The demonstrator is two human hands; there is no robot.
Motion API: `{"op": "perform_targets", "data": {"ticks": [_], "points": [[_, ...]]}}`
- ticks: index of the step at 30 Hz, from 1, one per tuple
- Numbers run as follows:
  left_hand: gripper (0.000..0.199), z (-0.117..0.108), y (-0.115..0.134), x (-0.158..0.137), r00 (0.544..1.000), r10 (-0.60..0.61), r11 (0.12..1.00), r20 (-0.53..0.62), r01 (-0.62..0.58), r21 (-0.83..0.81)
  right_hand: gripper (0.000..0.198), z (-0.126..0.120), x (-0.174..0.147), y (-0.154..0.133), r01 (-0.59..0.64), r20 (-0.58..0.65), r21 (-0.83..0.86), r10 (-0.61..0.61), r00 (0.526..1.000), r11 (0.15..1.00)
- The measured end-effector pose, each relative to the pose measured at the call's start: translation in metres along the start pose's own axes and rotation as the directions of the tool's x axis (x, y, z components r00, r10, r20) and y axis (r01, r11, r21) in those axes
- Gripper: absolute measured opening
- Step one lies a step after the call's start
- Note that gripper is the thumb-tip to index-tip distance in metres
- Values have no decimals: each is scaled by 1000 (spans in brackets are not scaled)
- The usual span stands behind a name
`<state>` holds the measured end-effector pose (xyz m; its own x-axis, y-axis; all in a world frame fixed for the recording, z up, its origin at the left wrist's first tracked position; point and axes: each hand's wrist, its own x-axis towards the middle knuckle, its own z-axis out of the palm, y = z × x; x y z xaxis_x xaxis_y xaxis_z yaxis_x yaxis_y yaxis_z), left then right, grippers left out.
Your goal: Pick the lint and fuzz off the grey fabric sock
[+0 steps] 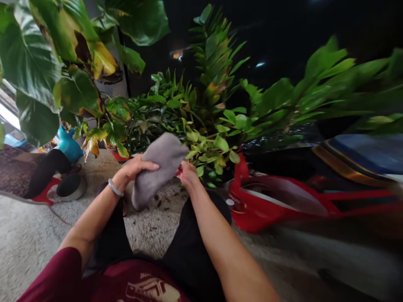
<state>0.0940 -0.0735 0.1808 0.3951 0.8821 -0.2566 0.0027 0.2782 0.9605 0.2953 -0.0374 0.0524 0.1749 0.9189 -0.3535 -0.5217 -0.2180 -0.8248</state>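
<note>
A grey cloth [160, 161] is held up in front of me, with the thumb of my left hand [134, 168] lying across it and the fingers behind. A bracelet circles that wrist. Close to the cloth's right edge, my right hand [189, 174] is closed, its fingers mostly turned away from view. A small bit of something red [179, 170] shows beside its fingers, too little to name. Just beyond both hands stand leafy potted plants [220, 142], and the lower leaves hang near my right hand.
A red bag [264, 205] sits open to the right of my knee. To the left are a grey bowl [71, 186] and a blue figure [68, 144]. Large leaves [28, 54], some browned, overhang the upper left. Dry bits litter the concrete floor [147, 233].
</note>
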Motion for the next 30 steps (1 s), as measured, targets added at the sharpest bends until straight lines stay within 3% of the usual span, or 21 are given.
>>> {"op": "perform_targets", "data": {"ticks": [3, 6, 9, 12, 14, 16, 18, 20, 21, 23, 26, 28, 30], "points": [[45, 12, 16, 32, 968, 188, 976, -164, -203, -81, 17, 1, -7, -4, -28, -13, 66, 29, 999, 997], [30, 22, -10, 44, 946, 156, 987, -285, -162, 2, 23, 2, -8, -6, -46, -22, 152, 50, 999, 987], [22, 19, -49, 20, 980, -33, 983, -196, 67, 172, 16, 2, -4, -5, -72, -114, 166, 91, 989, 984], [26, 5, -54, -16, 987, -161, 964, -19, 161, 210, 11, 2, 1, -3, -102, -129, 141, 120, 984, 985], [32, -7, -33, -27, 996, -93, 986, 10, 91, 137, 13, 3, -1, -4, -120, -66, 129, 129, 989, 984], [40, -17, -5, -24, 993, 75, 996, -88, -71, 44, 18, 8, -5, -4, -138, 34, 105, 135, 990, 985], [46, -24, 15, -10, 936, 236, 968, -261, -249, -18, 19, 14, -10, -4, -137, 151, 85, 123, 981, 987], [47, -28, 15, 3, 874, 281, 947, -396, -319, -32, 18, 22, -14, -1, -111, 226, 85, 89, 970, 990], [47, -28, 7, 6, 866, 256, 955, -430, -295, -24, 20, 25, -15, 1, -90, 233, 93, 66, 970, 992], [44, -28, -19, 1, 894, 139, 989, -426, -146, 15, 25, 31, -14, 5, -49, 213, 101, 27, 977, 994], [44, -30, -55, -25, 952, -56, 997, -302, 68, 31, 31, 33, -10, 11, -26, 219, 78, 8, 976, 997], [46, -37, -57, -42, 965, -89, 996, -246, 85, -24, 34, 31, -7, 13, -28, 262, 57, 12, 965, 998], [46, -47, -39, -45, 950, -2, 996, -313, -26, -87, 36, 28, -5, 15, -26, 289, 44, 12, 957, 999]]}}
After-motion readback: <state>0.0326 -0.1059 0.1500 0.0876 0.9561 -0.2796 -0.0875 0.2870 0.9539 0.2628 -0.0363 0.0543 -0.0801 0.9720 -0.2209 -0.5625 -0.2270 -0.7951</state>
